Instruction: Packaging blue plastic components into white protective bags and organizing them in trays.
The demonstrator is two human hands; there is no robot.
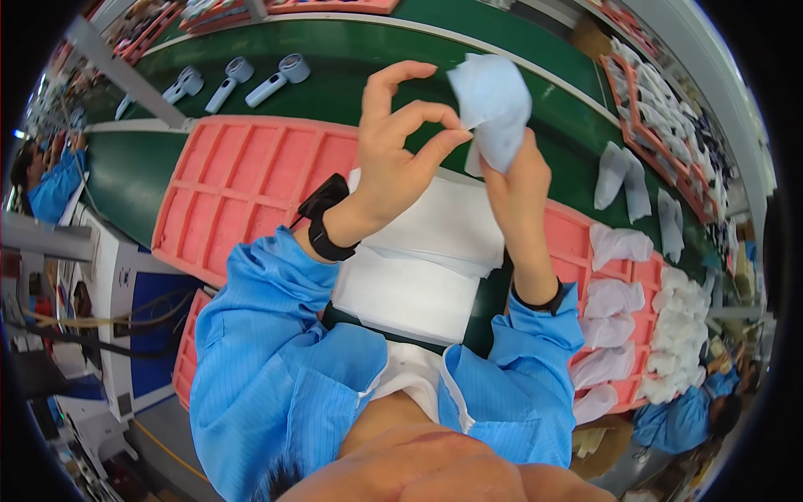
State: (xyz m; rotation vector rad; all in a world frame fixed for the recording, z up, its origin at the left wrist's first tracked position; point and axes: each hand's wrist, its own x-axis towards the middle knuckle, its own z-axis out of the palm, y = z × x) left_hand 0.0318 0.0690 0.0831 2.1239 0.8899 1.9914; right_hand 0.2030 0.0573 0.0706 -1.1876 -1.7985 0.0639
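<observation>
My right hand [520,180] grips a pale, rounded bundle [493,100] loosely covered in thin whitish wrapping, held up over the green bench. What lies inside the wrapping is hidden. My left hand [406,138] meets the bundle's left edge with thumb and a finger pinched together, while another finger is raised and curved. Below both hands lie two overlapping piles of white sheets or flat bags [410,284]; which they are, I cannot tell.
A pink gridded tray [213,197] lies left; another pink tray [569,243] at right carries white-wrapped bundles [615,297]. Round-headed handheld devices [280,79] rest on the green belt [351,58]. More wrapped bundles [615,176] lie far right. People work at both sides.
</observation>
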